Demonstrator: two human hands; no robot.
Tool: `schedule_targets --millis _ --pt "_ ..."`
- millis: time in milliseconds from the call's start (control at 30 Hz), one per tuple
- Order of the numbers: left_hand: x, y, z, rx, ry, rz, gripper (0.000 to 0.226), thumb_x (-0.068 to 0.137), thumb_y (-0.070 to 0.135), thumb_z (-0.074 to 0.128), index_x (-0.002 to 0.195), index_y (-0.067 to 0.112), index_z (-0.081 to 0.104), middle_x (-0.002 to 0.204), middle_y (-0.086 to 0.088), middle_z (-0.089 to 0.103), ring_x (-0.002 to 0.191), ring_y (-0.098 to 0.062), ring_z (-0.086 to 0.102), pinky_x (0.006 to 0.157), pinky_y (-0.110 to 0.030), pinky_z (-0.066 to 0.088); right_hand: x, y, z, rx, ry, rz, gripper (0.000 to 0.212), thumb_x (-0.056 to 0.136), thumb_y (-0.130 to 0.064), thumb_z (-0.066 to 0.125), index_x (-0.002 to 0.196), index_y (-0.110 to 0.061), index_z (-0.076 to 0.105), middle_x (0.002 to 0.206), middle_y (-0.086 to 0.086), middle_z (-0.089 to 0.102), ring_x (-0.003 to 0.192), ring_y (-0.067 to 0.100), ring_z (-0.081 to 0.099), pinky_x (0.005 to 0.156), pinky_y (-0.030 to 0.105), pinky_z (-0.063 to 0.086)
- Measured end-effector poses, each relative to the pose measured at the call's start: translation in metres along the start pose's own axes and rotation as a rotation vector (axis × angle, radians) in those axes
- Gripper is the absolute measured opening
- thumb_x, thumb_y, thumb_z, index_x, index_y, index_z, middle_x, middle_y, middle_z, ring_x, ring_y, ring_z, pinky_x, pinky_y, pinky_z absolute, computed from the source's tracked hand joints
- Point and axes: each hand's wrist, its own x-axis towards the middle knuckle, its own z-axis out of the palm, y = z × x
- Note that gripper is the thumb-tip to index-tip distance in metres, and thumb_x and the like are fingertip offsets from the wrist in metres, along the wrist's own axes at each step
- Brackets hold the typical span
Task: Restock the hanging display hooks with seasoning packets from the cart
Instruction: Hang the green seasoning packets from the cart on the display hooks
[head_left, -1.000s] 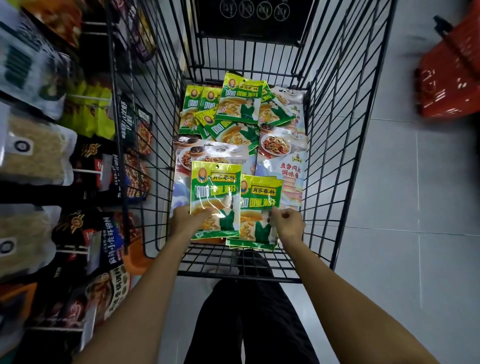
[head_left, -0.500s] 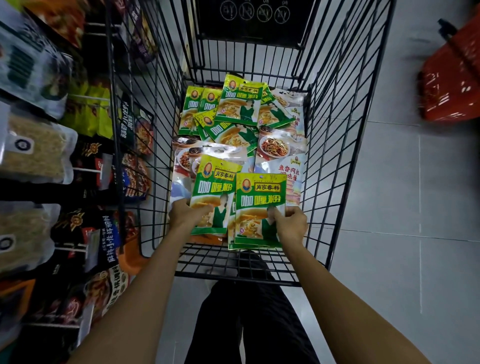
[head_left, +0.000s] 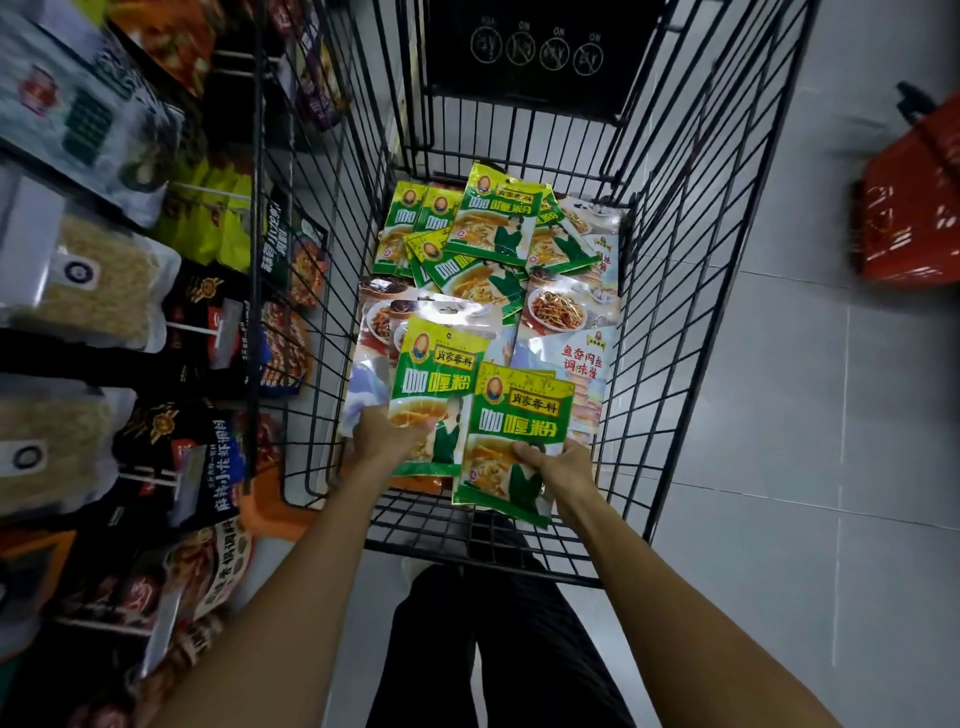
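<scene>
Inside the black wire cart (head_left: 670, 332) lie several green and yellow seasoning packets (head_left: 483, 228) on top of pale glossy sauce packets (head_left: 576, 332). My left hand (head_left: 384, 439) grips the lower edge of one green packet (head_left: 441, 384) at the cart's near left. My right hand (head_left: 558, 462) pinches a small stack of green packets (head_left: 519, 421) beside it, overlapping the left one's right edge. Both are lifted a little above the pile. Hanging display hooks (head_left: 197, 327) with bagged goods line the shelf on the left.
Dark and clear product bags (head_left: 88, 280) hang close against the cart's left side. A red shopping basket (head_left: 909, 202) sits on the tiled floor at the right. My dark trouser legs (head_left: 498, 649) stand behind the cart's near rim.
Both hands have raised their green packets higher and brought them together; the right stack now overlaps the left packet. The cart and the pile have not moved.
</scene>
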Motion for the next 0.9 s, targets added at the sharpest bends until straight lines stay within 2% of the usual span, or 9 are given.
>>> schedule_targets --millis 100,167,233,433,567,667,767,833,900 --pt "-0.006 0.004 -0.007 -0.059 0.026 0.034 0.025 0.076 0.013 0.078 0.098 0.007 0.067 0.092 -0.009 0.069 0.082 -0.022 0.067 0.072 -0.028 0.055 -0.006 -0.01 0.0 0.005 -0.026 -0.044 0.023 0.084 -0.011 0.072 0.104 -0.005 0.064 0.099 0.012 0.07 0.084 0.026 0.069 0.06 0.029 0.057" --pt "-0.014 0.013 -0.017 -0.109 0.065 0.092 0.025 0.077 0.009 0.076 0.099 0.009 0.066 0.085 -0.002 0.067 0.069 -0.008 0.061 0.056 -0.017 0.05 -0.013 -0.02 -0.002 0.016 -0.049 -0.092 0.016 0.084 -0.012 0.071 0.097 -0.011 0.062 0.092 0.007 0.069 0.079 0.02 0.068 0.055 0.024 0.056" --pt "-0.027 0.029 -0.032 -0.156 0.121 0.115 0.019 0.078 0.01 0.076 0.092 0.012 0.065 0.08 0.002 0.062 0.065 -0.007 0.057 0.049 -0.016 0.041 -0.025 -0.036 -0.004 0.055 -0.084 -0.141 0.014 0.084 -0.013 0.071 0.094 -0.011 0.061 0.088 0.004 0.069 0.074 0.014 0.068 0.051 0.02 0.055" --pt "-0.087 0.088 -0.108 -0.338 0.199 0.338 0.012 0.082 0.022 0.073 0.086 0.022 0.062 0.087 -0.003 0.064 0.076 -0.013 0.061 0.073 -0.028 0.047 -0.079 -0.122 0.016 0.086 -0.255 -0.346 0.01 0.083 -0.017 0.072 0.084 -0.01 0.064 0.073 0.001 0.074 0.067 0.015 0.073 0.055 0.025 0.057" --pt "-0.145 0.124 -0.179 -0.446 0.413 0.531 0.015 0.083 0.021 0.072 0.091 0.027 0.06 0.085 0.011 0.061 0.071 0.009 0.057 0.061 -0.002 0.042 -0.139 -0.193 0.05 0.037 -0.391 -0.54 0.023 0.082 -0.022 0.073 0.09 -0.005 0.061 0.078 0.004 0.074 0.068 0.015 0.073 0.055 0.024 0.056" --pt "-0.199 0.136 -0.239 -0.458 0.592 0.66 0.017 0.084 0.024 0.07 0.098 0.019 0.064 0.089 0.01 0.063 0.07 0.012 0.057 0.06 -0.004 0.042 -0.197 -0.239 0.08 -0.025 -0.489 -0.715 0.019 0.08 -0.027 0.075 0.084 -0.01 0.068 0.08 0.006 0.073 0.075 0.022 0.071 0.07 0.038 0.059" --pt "-0.26 0.132 -0.297 -0.49 0.777 0.723 0.021 0.082 0.034 0.069 0.087 0.014 0.068 0.067 0.022 0.058 0.053 0.014 0.052 0.047 -0.004 0.036 -0.27 -0.273 0.106 -0.082 -0.58 -0.893 0.022 0.081 -0.025 0.075 0.066 -0.017 0.062 0.064 -0.003 0.069 0.068 0.019 0.068 0.064 0.032 0.055" --pt "-0.305 0.124 -0.332 -0.525 0.886 0.783 0.021 0.083 0.029 0.07 0.099 0.015 0.07 0.077 0.024 0.062 0.061 0.02 0.052 0.052 0.002 0.037 -0.327 -0.286 0.12 -0.114 -0.645 -1.031 0.028 0.082 -0.025 0.075 0.06 -0.019 0.058 0.053 -0.008 0.063 0.056 0.009 0.062 0.053 0.024 0.048" --pt "-0.352 0.113 -0.362 -0.533 0.956 0.839 0.021 0.082 0.031 0.07 0.102 0.032 0.063 0.093 0.024 0.063 0.079 0.019 0.056 0.067 -0.002 0.043 -0.382 -0.293 0.133 -0.126 -0.715 -1.168 0.027 0.083 -0.024 0.074 0.062 -0.013 0.06 0.05 -0.001 0.06 0.05 0.016 0.057 0.049 0.031 0.04"
